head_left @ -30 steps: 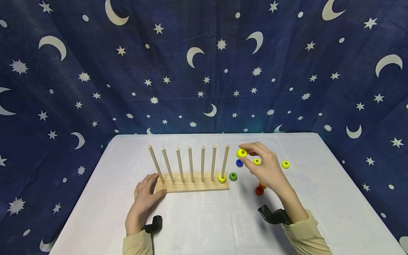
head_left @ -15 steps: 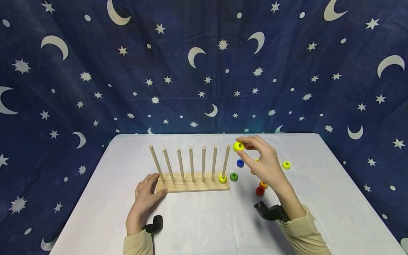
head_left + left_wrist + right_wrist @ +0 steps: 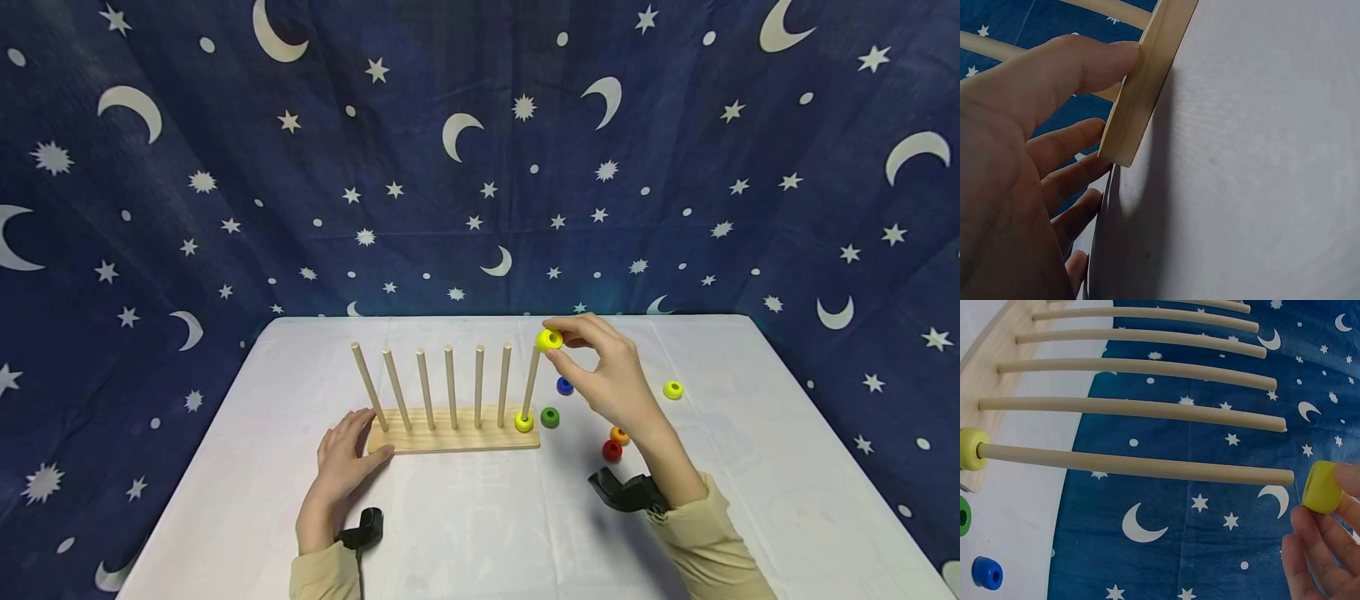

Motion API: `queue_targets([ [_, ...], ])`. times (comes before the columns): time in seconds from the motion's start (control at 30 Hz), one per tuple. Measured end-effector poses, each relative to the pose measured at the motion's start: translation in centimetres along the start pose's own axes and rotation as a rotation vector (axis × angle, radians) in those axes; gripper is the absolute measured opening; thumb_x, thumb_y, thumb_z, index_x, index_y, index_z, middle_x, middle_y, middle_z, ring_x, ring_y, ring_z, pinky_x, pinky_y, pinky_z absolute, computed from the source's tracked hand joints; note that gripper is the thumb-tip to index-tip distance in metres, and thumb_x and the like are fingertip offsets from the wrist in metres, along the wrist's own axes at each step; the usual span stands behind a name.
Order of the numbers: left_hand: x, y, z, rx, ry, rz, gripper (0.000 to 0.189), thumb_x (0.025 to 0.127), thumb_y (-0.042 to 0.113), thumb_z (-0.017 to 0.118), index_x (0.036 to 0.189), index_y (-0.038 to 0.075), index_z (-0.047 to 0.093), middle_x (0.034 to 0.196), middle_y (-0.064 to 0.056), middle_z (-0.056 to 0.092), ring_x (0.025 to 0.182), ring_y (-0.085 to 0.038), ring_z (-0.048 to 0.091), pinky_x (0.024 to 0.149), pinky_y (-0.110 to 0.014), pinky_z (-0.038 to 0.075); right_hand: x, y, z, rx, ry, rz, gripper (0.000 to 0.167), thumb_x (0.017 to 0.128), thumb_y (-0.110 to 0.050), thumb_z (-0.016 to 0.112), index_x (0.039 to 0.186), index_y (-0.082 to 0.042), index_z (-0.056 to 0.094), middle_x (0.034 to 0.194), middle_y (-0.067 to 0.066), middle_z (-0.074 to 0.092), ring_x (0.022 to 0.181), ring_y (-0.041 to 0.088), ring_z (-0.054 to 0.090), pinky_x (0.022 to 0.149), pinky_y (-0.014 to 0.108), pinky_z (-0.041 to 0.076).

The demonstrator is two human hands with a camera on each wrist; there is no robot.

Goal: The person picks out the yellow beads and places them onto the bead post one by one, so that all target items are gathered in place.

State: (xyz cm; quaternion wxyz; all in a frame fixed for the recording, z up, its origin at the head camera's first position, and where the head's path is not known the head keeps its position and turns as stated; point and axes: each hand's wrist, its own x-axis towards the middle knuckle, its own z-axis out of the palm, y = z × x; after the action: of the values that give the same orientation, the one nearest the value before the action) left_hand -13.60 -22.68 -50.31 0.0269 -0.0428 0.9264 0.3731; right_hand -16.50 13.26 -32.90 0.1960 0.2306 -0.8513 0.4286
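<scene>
My right hand (image 3: 617, 379) pinches a yellow bead (image 3: 550, 340) with a hole between thumb and fingers. In the right wrist view this bead (image 3: 1322, 487) is just off the free tip of the rightmost peg (image 3: 1210, 470). A wooden peg rack (image 3: 453, 440) has a row of several upright pegs on a flat base. At the foot of its rightmost peg sits another yellow bead (image 3: 524, 422). My left hand (image 3: 345, 454) holds the left end of the base, its thumb at the front edge and fingers round the end, as the left wrist view shows.
Right of the rack lie loose beads on the white cloth: green (image 3: 550, 417), blue (image 3: 565, 386), orange (image 3: 619, 435), red (image 3: 612, 451) and yellow (image 3: 673, 390). A dark blue curtain (image 3: 420, 150) with moons and stars hangs behind the table.
My right hand has moved left and up with the yellow bead, from beside the rightmost peg to its top. The left hand stays on the rack's base.
</scene>
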Motion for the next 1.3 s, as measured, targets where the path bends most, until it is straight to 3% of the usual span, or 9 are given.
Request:
queue_targets([
  [0.7,-0.1,0.1,0.0,-0.001,-0.006,-0.007,0.074,0.085,0.033,0.069,0.147,0.007,0.036,0.156,-0.019,0.027,0.147,-0.039,0.013,0.118,-0.059,-0.005,0.4,0.3,1.1,-0.002,-0.037,0.061,0.035,0.084,-0.008,0.072,0.118,-0.011,0.066,0.109,0.001,0.067,0.096,0.014,0.06,0.09,0.036,0.054],
  [1.3,-0.1,0.1,-0.1,-0.005,-0.002,-0.007,0.074,0.085,0.035,0.069,0.146,0.007,0.036,0.156,-0.02,0.027,0.147,-0.039,0.014,0.118,-0.059,-0.004,0.4,0.8,1.7,0.01,-0.056,0.085,0.032,0.086,-0.012,0.072,0.117,-0.012,0.066,0.108,0.0,0.067,0.095,0.012,0.06,0.088,0.034,0.055],
])
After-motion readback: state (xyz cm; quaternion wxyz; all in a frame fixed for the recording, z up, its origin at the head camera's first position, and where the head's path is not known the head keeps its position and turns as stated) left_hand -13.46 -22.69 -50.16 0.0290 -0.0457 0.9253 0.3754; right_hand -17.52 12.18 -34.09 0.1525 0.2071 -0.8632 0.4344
